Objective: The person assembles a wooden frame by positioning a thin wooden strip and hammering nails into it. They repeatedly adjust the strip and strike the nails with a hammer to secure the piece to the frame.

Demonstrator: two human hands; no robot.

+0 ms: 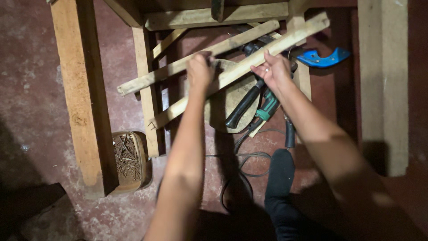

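Observation:
Two long pale wooden slats lie slanted across a low wooden frame. My left hand [199,70] is curled over the upper slat [154,76] near its middle, fingers closed on it. My right hand [274,71] presses on and grips the lower slat [187,105], which runs from lower left up to the top right. Under the slats rests a round wooden stool top [225,109] with a black-handled power tool [243,107] and a green-bodied tool [269,108] on it.
A thick timber post [82,96] stands at left, another beam [383,85] at right. A small box of nails [128,158] sits on the red floor. A blue plastic guard [323,58] lies at upper right. Black cables [243,163] loop by my dark-clad leg [281,187].

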